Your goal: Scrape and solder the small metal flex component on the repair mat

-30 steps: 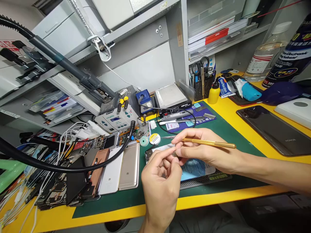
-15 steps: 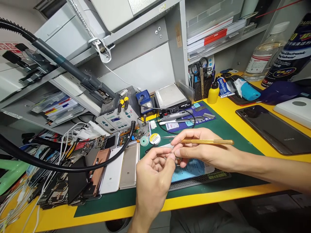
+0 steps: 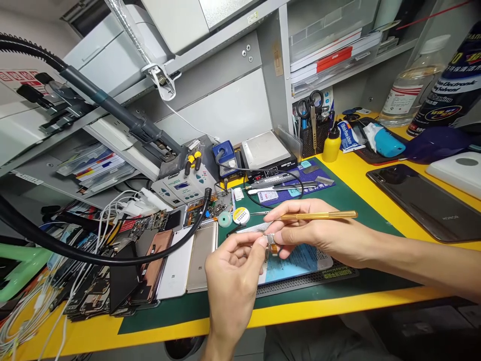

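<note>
Fingers of both hands close in on a small metal part (image 3: 270, 239) above a green work mat (image 3: 361, 220).

The left hand's (image 3: 233, 281) fingertips are together against it; the right hand (image 3: 311, 235) pinches a gold-handled tool (image 3: 319, 215) just above. The part, half hidden by the fingers, is too small to identify; a pale strip (image 3: 255, 228) lies just beyond the left fingers.

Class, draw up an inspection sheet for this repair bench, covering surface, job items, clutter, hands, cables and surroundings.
Surface: green mat on yellow bench.
Job items: slim gold metal tool; tiny metal part, detail unclear.
Clutter: white phone and gold phone among stacked devices, beside circuit boards.
Hands: right hand holds the tool; left hand is at the tiny part.
Cables: thick black hose; tangled white cables.
Surroundings: grey metal shelving, black mesh holder with scissors, yellow bottle.
</note>
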Motion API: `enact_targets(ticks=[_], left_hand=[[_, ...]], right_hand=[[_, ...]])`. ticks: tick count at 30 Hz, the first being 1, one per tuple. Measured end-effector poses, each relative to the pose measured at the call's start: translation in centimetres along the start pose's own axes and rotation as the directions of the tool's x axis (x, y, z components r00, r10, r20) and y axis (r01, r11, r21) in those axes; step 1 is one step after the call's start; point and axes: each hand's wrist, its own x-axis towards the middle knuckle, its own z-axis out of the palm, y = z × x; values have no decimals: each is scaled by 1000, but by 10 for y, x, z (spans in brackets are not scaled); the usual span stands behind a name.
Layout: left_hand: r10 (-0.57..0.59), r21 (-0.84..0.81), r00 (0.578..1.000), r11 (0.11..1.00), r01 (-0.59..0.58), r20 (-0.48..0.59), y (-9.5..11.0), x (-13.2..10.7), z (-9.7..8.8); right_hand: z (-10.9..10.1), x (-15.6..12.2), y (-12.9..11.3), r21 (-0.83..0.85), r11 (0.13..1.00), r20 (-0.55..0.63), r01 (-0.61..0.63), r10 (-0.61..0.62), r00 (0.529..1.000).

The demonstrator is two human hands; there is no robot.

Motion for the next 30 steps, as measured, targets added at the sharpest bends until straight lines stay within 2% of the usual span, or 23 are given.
enact_targets(ticks=[4,6,7,8,9,10,12,13,14,17,19,20,24,28,30], left_hand=[[51,42,999,998,-51,-11,-1,-6,-3],[145,138,989,979,-146,18,-6,-7,-9],[233,216,971,946,-241,61,-9,-6,-13],[355,310,927,874,-375,120,-11,-4,-17],[485,398,852,755,-521,196,-13,-2,-21],[591,460,756,609,-647,282,-15,1,-25],[697,498,576,351,-793,427,-16,6,-32],[713,492,519,275,-826,471,-16,8,-35],[716,482,486,235,-844,501,-15,8,-36],[719,457,428,172,-873,547,-16,5,-37],[737,458,419,167,-873,531,-18,-1,-37],[747,466,431,183,-866,506,-20,-4,-36],[758,495,528,315,-810,382,-28,-17,-38],[734,448,598,439,-779,322,-34,-28,-38],[691,413,668,542,-732,277,-37,-34,-34]], right_hand=[[2,-1,-4,2,998,-33,-59,59,998],[5,-1,-6,21,996,-60,-86,87,994],[6,-2,-7,34,995,-69,-96,98,993],[8,-2,-8,46,993,-77,-104,108,991],[9,-2,-9,58,991,-81,-118,122,989],[10,-2,-10,70,988,-82,-136,142,986],[10,-1,-11,91,979,-69,-181,188,980],[11,-1,-11,100,975,-60,-201,207,976],[10,-1,-10,105,971,-51,-217,223,974],[9,-2,-10,101,960,-19,-261,264,964],[8,-3,-9,87,954,21,-288,287,958],[8,-4,-9,74,955,48,-289,286,957],[7,-9,-7,-21,983,157,-182,183,970],[7,-16,2,-121,989,234,-90,117,965],[6,-19,7,-220,976,243,-13,68,968]])
